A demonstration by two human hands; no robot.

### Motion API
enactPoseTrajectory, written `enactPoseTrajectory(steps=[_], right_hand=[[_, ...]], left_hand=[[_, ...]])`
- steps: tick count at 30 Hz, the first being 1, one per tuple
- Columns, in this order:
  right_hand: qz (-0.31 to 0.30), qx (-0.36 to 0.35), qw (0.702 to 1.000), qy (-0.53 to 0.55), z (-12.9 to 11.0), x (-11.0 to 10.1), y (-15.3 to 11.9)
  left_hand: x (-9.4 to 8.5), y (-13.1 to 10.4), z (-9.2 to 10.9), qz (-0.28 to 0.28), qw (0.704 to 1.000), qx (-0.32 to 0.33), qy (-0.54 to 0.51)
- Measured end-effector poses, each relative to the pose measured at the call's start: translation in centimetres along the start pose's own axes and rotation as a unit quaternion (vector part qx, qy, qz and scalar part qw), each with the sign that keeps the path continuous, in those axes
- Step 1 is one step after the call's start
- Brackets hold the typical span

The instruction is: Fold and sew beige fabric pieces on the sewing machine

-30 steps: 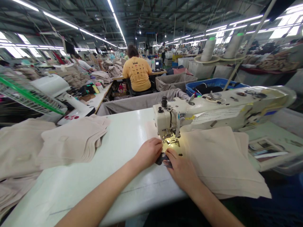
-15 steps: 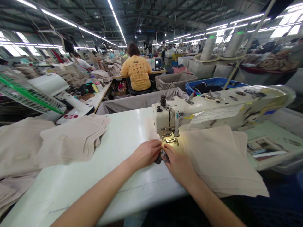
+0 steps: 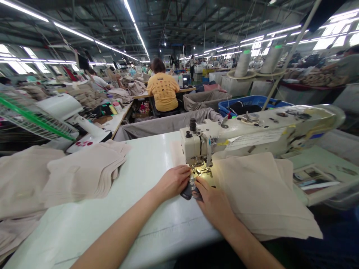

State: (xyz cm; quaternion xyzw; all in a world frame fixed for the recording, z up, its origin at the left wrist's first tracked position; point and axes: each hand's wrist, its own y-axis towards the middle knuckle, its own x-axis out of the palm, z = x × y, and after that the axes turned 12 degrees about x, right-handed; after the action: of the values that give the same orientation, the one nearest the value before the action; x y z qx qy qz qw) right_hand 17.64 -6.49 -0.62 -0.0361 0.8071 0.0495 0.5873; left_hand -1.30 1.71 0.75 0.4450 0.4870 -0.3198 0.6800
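Right now, in the head view, your left hand (image 3: 172, 181) and right hand (image 3: 213, 200) are close together at the needle end of the sewing machine (image 3: 196, 144), fingers bent toward one another. Between them lies a small dark, patterned piece (image 3: 193, 186), just in front of the metal presser foot (image 3: 204, 171), where a yellow light shines. Your fingertips meet its edges from both sides; whether they pinch it or only press it down, you cannot tell, since your own fingers cover part of it.

Beside your right hand, a stack of beige cloth (image 3: 258, 190) lies under the machine's arm, its near corner hanging past the front edge of the worktop (image 3: 148, 160). Well off to your left, a second beige stack (image 3: 84, 172) has its layers fanned out, next to more beige panels (image 3: 28, 168). Behind those stands a white fan (image 3: 61, 108) with a green strip. Ahead of you, past a grey cloth-lined bin (image 3: 168, 125), a person in a yellow shirt (image 3: 162, 89) sits with their back to you.
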Motion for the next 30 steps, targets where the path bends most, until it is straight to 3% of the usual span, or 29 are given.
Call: enactPoseTrajectory(steps=[4,11,16,21,30], right_hand=[[0.001,0.001,1.000,0.001,0.0,0.3,0.0],[0.000,0.000,1.000,0.015,-0.1,0.0,0.0],[0.007,0.016,0.999,0.048,0.4,-1.0,-0.7],[-0.003,-0.003,0.999,0.053,1.2,-1.4,-1.6],[-0.048,-0.025,0.999,-0.006,1.7,-1.1,-2.1]], left_hand=[[0.4,-0.3,-0.1,0.017,1.000,0.004,0.004],[0.4,-0.5,0.2,0.026,0.998,-0.045,0.018],[-0.5,-0.4,3.9,-0.034,0.994,-0.092,0.047],[-0.3,-0.7,7.9,-0.074,0.994,-0.069,0.031],[0.4,-1.3,8.2,-0.054,0.996,-0.025,0.070]])
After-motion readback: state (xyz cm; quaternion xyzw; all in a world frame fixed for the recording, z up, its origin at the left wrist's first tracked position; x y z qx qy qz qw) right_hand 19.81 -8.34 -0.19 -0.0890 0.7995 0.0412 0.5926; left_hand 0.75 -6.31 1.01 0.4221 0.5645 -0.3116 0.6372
